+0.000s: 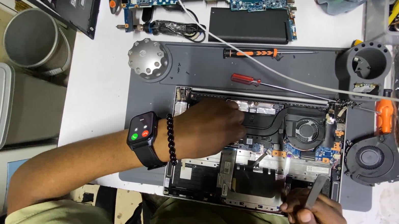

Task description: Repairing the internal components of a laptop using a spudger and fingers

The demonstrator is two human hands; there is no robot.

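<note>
The white tabletop (100, 88) carries a grey work mat (277, 71), and on the mat lies an opened laptop (255, 155) with its bottom cover already off, so that the inner board, the heat pipe and the built-in fan (306, 129) are bare. A second, loose fan (372, 158) rests on the mat just beside the laptop's right edge, and I judge from this that the dismantling is well advanced; the board inside is still in place, so more remains.

The left hand (210, 129) reaches over the middle of the laptop, its fingers curled down on the board near the heat pipe; whether they pinch something I cannot tell. The right hand (316, 222) stays at the near right corner of the laptop, its fingers closed around a flat grey pry tool (316, 190) that points up toward the board.

Two screwdrivers, one black-and-orange (253, 54) and one red (246, 79), lie above the laptop, apart from both hands.
</note>
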